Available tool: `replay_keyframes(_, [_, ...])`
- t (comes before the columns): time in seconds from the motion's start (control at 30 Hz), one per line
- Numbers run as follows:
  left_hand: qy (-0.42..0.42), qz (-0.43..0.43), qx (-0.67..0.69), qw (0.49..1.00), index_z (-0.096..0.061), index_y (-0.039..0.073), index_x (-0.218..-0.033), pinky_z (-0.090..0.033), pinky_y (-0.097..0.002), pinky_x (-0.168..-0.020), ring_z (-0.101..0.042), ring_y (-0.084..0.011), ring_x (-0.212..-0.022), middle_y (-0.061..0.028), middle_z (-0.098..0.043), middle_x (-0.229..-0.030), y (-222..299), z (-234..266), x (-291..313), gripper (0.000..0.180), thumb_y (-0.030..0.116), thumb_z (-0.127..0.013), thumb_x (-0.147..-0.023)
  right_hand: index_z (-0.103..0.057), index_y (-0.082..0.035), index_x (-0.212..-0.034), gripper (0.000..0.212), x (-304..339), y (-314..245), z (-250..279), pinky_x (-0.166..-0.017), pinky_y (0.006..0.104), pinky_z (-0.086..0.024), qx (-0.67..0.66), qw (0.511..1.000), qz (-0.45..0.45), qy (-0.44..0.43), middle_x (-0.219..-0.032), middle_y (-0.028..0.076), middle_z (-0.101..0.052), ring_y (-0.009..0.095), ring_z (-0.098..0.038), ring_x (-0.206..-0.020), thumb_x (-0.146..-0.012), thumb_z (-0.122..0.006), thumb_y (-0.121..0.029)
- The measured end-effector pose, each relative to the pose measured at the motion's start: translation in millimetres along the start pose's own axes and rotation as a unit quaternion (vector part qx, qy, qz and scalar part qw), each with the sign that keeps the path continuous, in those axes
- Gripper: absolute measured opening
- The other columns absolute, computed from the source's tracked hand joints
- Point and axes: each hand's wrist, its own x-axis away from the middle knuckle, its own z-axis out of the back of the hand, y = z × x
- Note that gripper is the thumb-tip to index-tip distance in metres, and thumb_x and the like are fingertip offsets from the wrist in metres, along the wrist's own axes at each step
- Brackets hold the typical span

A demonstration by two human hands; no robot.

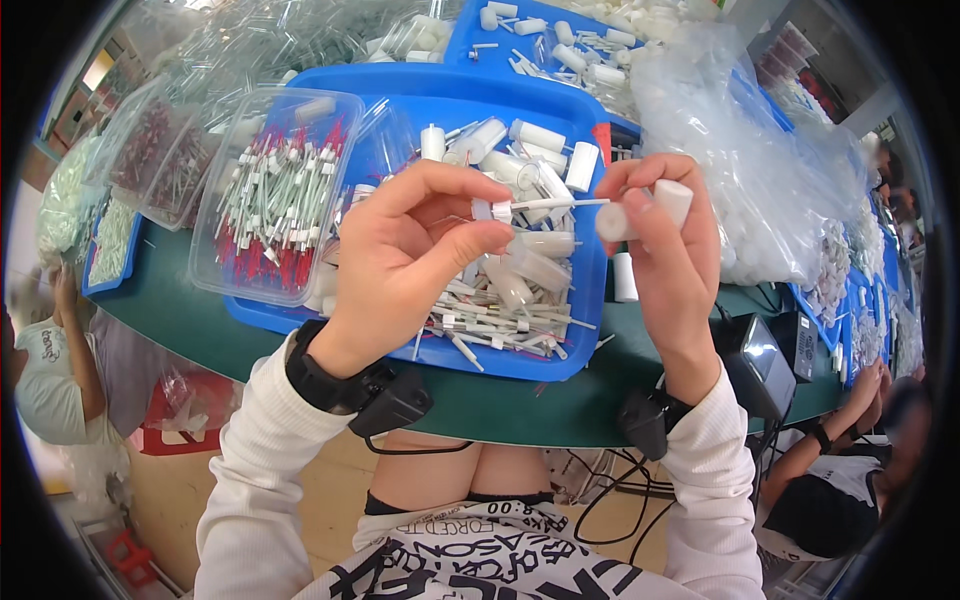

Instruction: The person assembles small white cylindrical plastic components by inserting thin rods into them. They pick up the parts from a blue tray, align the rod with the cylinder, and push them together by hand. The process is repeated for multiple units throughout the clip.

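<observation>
Between thumb and fingertips, my left hand (395, 255) pinches a small white part with a thin stem (560, 203) that points right. My right hand (680, 265) is closed around white plastic cylinders; one cylinder (674, 202) stands up by the fingers and another cylinder (613, 222) pokes out on the left. The stem's free end is close to my right fingers; whether it touches them I cannot tell. Below both hands lies a blue tray (597, 310) holding loose white cylinders (540, 135) and thin white stems (480, 325).
Left of the tray's middle, a clear plastic box (205, 262) holds white stems with red wires. A second blue tray (470, 22) sits behind. Clear bags (735, 230) and a black device (762, 365) stand to the right on the green table (480, 420). Other people work at both sides.
</observation>
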Motion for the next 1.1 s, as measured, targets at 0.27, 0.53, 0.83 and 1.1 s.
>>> replay_keyframes(0.27, [-0.010, -0.003, -0.004, 1.000, -0.054, -0.005, -0.095, -0.049, -0.0276, -0.073, -0.059, -0.0170, -0.081, -0.0132, -0.057, -0.096, -1, -2, 0, 0.018, -0.008, -0.057, -0.078, -0.045, -0.002, -0.096, 0.011, -2, 1, 6, -0.069, 0.0219, -0.039, 0.045, 0.997, 0.060, -0.007, -0.088, 0.006, -0.052, 0.009, -0.047, -0.077, -0.085, -0.049, -0.003])
replay_keyframes(0.53, [-0.022, -0.047, -0.059, 0.997, -0.055, -0.006, -0.095, -0.049, -0.0269, -0.076, -0.058, -0.0170, -0.087, -0.0153, -0.057, -0.098, -5, 0, -1, 0.021, -0.013, -0.056, -0.074, -0.051, -0.001, -0.100, 0.020, -4, -1, 5, -0.076, 0.0252, -0.042, 0.272, 0.937, 0.179, -0.125, -0.096, 0.008, -0.055, 0.016, -0.053, -0.089, -0.081, -0.052, 0.003])
replay_keyframes(0.83, [0.019, -0.037, -0.067, 0.997, -0.054, -0.008, -0.099, -0.049, -0.0285, -0.080, -0.059, -0.0200, -0.092, -0.0194, -0.059, -0.101, 0, 3, -1, 0.024, -0.012, -0.057, -0.075, -0.054, -0.003, -0.096, 0.017, 2, -21, 1, -0.063, 0.0234, -0.045, 0.284, 0.951, -0.113, -0.038, -0.088, 0.007, -0.060, 0.013, -0.059, -0.075, -0.080, -0.059, -0.002])
replay_keyframes(1.1, [0.032, 0.002, -0.020, 0.999, -0.054, -0.008, -0.100, -0.051, -0.0281, -0.077, -0.061, -0.0196, -0.087, -0.0191, -0.060, -0.100, 3, -1, -2, 0.024, -0.009, -0.057, -0.077, -0.057, -0.001, -0.099, 0.023, 0, -14, 3, -0.066, 0.0221, -0.044, 0.287, 0.953, 0.066, -0.072, -0.086, 0.005, -0.061, 0.010, -0.057, -0.077, -0.077, -0.061, 0.001])
